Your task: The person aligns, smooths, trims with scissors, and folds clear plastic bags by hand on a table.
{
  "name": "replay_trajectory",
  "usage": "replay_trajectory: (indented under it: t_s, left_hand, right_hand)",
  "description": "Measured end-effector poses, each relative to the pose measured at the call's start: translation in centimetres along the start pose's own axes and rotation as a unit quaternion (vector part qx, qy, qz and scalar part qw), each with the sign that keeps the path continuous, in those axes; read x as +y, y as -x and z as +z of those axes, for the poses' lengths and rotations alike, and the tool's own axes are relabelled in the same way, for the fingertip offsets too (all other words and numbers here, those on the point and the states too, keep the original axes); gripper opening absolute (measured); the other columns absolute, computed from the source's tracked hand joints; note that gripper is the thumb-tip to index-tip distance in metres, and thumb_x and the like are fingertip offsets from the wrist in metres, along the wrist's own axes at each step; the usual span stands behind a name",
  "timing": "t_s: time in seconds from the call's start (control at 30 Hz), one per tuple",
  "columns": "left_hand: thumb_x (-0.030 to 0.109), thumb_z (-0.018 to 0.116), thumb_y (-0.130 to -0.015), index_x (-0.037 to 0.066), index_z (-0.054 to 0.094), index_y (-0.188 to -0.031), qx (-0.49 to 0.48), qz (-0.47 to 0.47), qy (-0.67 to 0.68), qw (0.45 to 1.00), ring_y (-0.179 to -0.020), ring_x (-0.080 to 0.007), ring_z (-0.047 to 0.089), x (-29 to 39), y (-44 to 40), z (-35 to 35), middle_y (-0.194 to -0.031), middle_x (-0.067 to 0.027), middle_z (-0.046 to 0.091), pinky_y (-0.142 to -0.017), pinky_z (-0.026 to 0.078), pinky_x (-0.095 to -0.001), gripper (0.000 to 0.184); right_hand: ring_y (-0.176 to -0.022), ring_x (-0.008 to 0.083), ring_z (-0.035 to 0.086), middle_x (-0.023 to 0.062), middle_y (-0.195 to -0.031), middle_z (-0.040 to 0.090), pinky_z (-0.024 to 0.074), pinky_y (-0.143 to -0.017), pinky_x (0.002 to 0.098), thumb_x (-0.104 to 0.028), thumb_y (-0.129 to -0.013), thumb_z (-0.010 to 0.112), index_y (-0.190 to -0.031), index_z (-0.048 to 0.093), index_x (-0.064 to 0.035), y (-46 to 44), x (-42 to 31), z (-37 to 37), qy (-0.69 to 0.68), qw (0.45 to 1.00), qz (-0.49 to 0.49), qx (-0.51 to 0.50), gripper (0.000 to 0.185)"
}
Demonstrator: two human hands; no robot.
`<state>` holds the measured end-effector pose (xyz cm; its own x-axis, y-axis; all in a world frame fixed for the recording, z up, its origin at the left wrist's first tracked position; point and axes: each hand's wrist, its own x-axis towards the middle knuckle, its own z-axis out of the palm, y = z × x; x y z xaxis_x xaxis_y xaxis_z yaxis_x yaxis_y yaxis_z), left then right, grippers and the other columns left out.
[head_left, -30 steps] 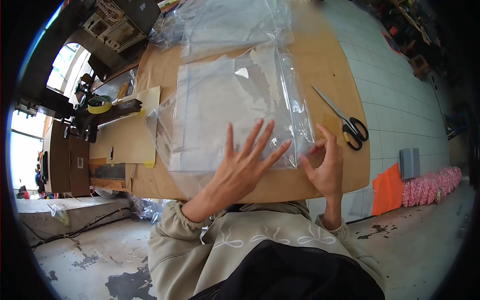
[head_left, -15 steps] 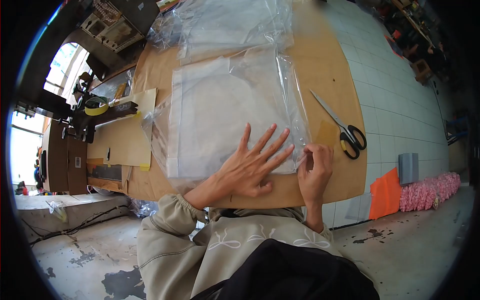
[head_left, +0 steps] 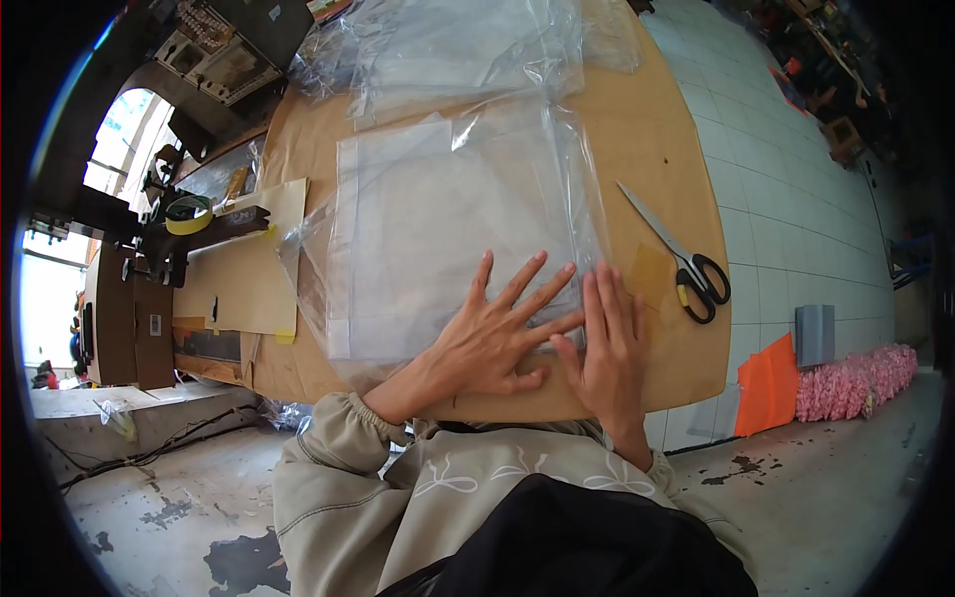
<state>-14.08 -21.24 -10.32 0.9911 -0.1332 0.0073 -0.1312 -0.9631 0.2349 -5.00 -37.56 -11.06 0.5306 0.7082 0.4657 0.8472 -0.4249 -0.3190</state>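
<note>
A clear plastic bag [head_left: 428,219] lies flat on the brown-covered table [head_left: 652,368] in front of me. My left hand [head_left: 502,323] rests palm down on its lower part with the fingers spread. At the bag's right lower edge, my right hand [head_left: 609,338] lies with fingers stretched and thumb out, next to the left fingertips. Neither hand grips anything. More clear plastic bags [head_left: 463,55] are spread beyond this one, at the far side of the table.
Black-handled scissors [head_left: 686,264] lie to the right, beside a yellowish tape patch [head_left: 652,269]. On the left stands a dark machine [head_left: 149,224] with a roll of yellow tape [head_left: 189,214] on its arm. An orange sheet [head_left: 766,386] and a pink bundle [head_left: 856,383] sit beyond the table's right edge.
My right hand has opened from a pinch at the bag's right edge and now lies flat with fingers stretched. The left hand has stayed nearly in place.
</note>
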Motion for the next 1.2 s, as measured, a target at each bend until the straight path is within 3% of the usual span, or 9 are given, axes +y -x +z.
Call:
replay_trajectory:
  t_s: [0.1,0.23,0.4,0.7,0.8,0.9,1.0,1.1,1.2]
  left_hand:
    - [0.045,0.054,-0.077,0.03,0.032,-0.144,0.005,0.006,0.016,1.0,-0.142,-0.0367,0.01,0.0,0.1,0.0,-0.155,-0.0108,0.012,-0.101,0.01,-0.0708,0.072]
    - [0.044,0.054,-0.082,0.027,0.035,-0.143,-0.021,-0.011,0.034,0.999,-0.142,-0.0377,0.01,1.8,0.9,-1.1,-0.154,-0.0127,0.014,-0.1,0.01,-0.0721,0.065]
    - [0.046,0.052,-0.083,0.03,0.035,-0.143,-0.027,-0.027,0.019,0.999,-0.141,-0.037,0.013,2.4,1.5,0.5,-0.152,-0.0126,0.021,-0.099,0.01,-0.0729,0.064]
    - [0.049,0.053,-0.08,0.032,0.03,-0.145,0.016,-0.033,0.027,0.999,-0.142,-0.0348,0.014,2.4,1.2,0.8,-0.154,-0.0106,0.017,-0.101,0.003,-0.0717,0.071]
    - [0.046,0.054,-0.084,0.022,0.026,-0.147,-0.025,-0.025,0.089,0.995,-0.141,-0.0382,0.012,2.2,1.6,-0.6,-0.153,-0.0172,0.015,-0.105,0.008,-0.0662,0.073]
    - [0.038,0.056,-0.089,0.013,0.024,-0.146,-0.033,-0.083,0.405,0.91,-0.138,-0.0428,0.019,0.8,3.7,-4.8,-0.149,-0.0252,0.018,-0.109,0.021,-0.0545,0.071]
    - [0.03,0.056,-0.092,0.007,0.026,-0.143,-0.084,-0.144,0.356,0.92,-0.13,-0.0454,0.033,-1.3,3.7,-11.7,-0.144,-0.0291,0.024,-0.105,0.033,-0.0447,0.063]
    - [0.026,0.056,-0.091,0.009,0.034,-0.137,-0.08,-0.157,0.212,0.961,-0.117,-0.0434,0.048,-4.5,2.5,-12.8,-0.136,-0.0265,0.035,-0.095,0.043,-0.0471,0.054]
    - [0.018,0.056,-0.09,0.01,0.039,-0.132,0.092,-0.086,0.09,0.988,-0.115,-0.0425,0.048,-9.9,-2.5,-8.8,-0.133,-0.0239,0.038,-0.095,0.042,-0.0454,0.046]
  right_hand:
    - [-0.127,0.0291,0.044,0.0116,-0.131,0.052,0.0222,-0.107,0.0556,-0.047,-0.087,0.054,-0.124,0.055,0.0002,-0.4,1.0,-0.3,0.021,0.994,0.042,-0.099,0.06]
    - [-0.122,0.0309,0.047,0.0145,-0.127,0.053,0.027,-0.106,0.0538,-0.034,-0.087,0.059,-0.114,0.059,0.0028,-3.0,2.0,-2.8,0.043,0.991,-0.031,-0.125,0.046]
    - [-0.132,0.0298,0.037,0.0184,-0.141,0.039,0.0316,-0.106,0.0453,-0.035,-0.087,0.058,-0.127,0.047,0.0051,-9.5,1.8,1.3,-0.071,0.966,-0.219,-0.12,0.057]
    - [-0.14,0.039,0.015,0.0061,-0.156,0.009,0.0184,-0.099,0.0719,-0.047,-0.089,0.05,-0.146,0.024,-0.0099,-15.3,4.0,9.5,0.033,0.989,-0.119,-0.076,0.073]
    - [-0.137,0.0378,0.025,0.013,-0.152,0.022,0.0271,-0.102,0.0617,-0.038,-0.092,0.052,-0.146,0.023,-0.0095,-15.5,3.7,8.5,0.017,0.991,-0.099,-0.089,0.067]
    - [-0.122,0.0296,0.049,0.0169,-0.132,0.05,0.0409,-0.097,0.0433,-0.024,-0.093,0.055,-0.139,0.038,-0.0064,-16.7,5.7,9.8,-0.399,0.917,0.013,-0.007,0.052]
    - [-0.093,0.0156,0.062,0.0111,-0.102,0.066,0.0477,-0.082,0.0257,-0.013,-0.092,0.055,-0.123,0.054,-0.0021,-18.4,8.7,9.4,-0.455,0.874,0.123,-0.119,0.033]
    - [-0.08,0.0082,0.06,0.0046,-0.087,0.066,0.0481,-0.072,0.0223,-0.014,-0.091,0.057,-0.112,0.061,-0.0007,-18.7,9.3,9.8,-0.465,0.869,0.115,-0.121,0.024]
    - [-0.074,0.0083,0.058,0.0027,-0.082,0.064,0.0469,-0.067,0.0224,-0.013,-0.091,0.057,-0.112,0.06,-0.001,-19.1,9.1,9.6,-0.433,0.876,0.137,-0.162,0.025]
